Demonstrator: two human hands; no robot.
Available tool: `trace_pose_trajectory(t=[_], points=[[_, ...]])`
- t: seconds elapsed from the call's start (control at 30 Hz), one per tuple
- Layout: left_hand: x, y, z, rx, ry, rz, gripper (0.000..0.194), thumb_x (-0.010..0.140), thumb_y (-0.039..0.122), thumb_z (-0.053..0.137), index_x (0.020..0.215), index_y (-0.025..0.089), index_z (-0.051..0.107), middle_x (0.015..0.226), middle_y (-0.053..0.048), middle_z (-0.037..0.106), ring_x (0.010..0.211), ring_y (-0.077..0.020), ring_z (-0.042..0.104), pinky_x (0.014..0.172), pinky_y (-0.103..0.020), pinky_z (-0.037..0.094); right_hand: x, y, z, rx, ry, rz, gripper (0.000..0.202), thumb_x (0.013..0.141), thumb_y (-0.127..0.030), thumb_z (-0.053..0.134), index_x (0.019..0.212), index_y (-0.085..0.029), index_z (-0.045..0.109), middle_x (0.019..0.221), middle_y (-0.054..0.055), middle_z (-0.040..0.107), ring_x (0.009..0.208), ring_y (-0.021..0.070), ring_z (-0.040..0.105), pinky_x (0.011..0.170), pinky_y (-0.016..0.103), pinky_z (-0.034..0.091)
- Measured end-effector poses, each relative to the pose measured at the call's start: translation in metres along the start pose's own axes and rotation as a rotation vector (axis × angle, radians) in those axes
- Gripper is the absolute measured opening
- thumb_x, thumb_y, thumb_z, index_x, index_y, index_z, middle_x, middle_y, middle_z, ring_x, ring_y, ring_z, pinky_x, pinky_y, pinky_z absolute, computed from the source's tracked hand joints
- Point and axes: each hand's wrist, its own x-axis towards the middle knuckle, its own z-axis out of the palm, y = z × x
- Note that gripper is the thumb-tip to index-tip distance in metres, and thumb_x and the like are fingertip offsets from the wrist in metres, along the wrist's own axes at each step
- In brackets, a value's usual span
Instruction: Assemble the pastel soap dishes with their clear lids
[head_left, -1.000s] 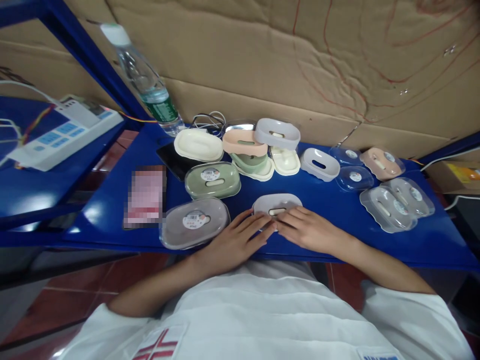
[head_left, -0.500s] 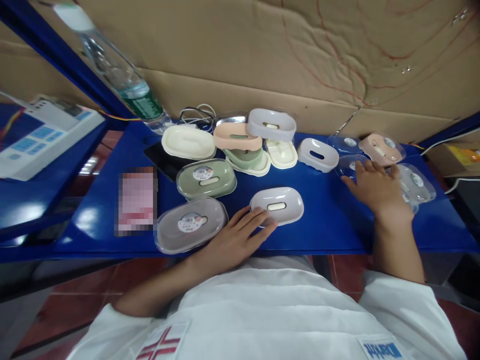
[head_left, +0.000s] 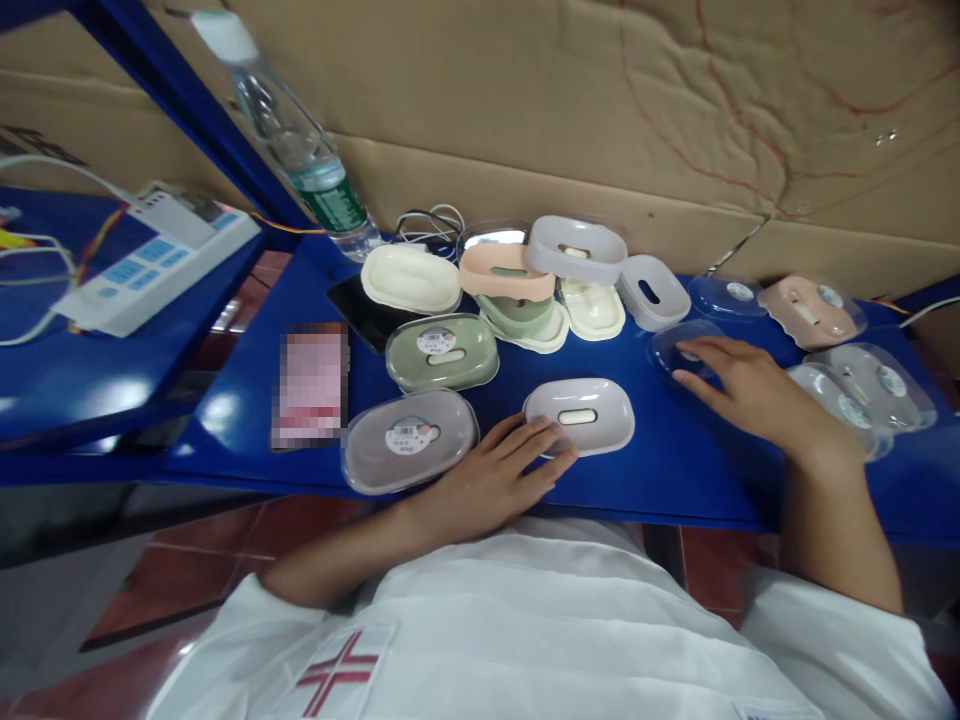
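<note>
My left hand [head_left: 495, 475] holds the near left rim of a pale lilac dish [head_left: 607, 410], its fingertips over the inside and its thumb at the front edge. The dish stands upright and has a white insert in its slot. My right hand [head_left: 757, 385] has its thumb and fingers on the right side of a clear lid [head_left: 664, 350], behind and right of that dish. Left of my left hand are a lidded grey-lilac dish [head_left: 375, 450] and a lidded green dish [head_left: 409, 360], both with round labels.
Behind lie a cream dish [head_left: 411, 280], a peach dish [head_left: 487, 275] and more lilac, green and cream parts. At right are a pink dish [head_left: 806, 320] and clear lids [head_left: 892, 385]. A bottle [head_left: 330, 200], a dark phone [head_left: 364, 315] and a power strip [head_left: 165, 265] are at left.
My right hand and the clear lid have moved left, towards the pale lilac dish. My left hand remains at that dish. The whole view has shifted.
</note>
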Motion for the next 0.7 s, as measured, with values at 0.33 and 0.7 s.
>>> trace_pose_trajectory(t=[0.33,0.7], points=[[0.001,0.000,-0.001,-0.047,0.036,-0.007,0.043,0.107,0.018,0.063,0.149,0.018,0.060,0.162,-0.020,0.055,0.151,-0.0344,0.054,0.120,-0.054,0.053,0.012,-0.047,0.019,0.159,0.079,-0.360,0.062,0.106,-0.033,0.061,0.166,-0.035,0.045,0.183,0.011,0.023,0.168,0.0390,0.025,0.129,0.071,0.031],[0.004,0.001,-0.006,-0.097,0.136,-0.023,0.032,0.103,0.018,0.068,0.134,0.016,0.066,0.154,-0.022,0.056,0.144,-0.0362,0.057,0.116,-0.055,0.054,0.010,-0.015,0.015,0.114,0.007,-0.219,0.072,0.104,-0.053,0.064,0.168,-0.033,0.041,0.179,0.014,0.032,0.166,0.0411,0.030,0.128,0.073,0.029]])
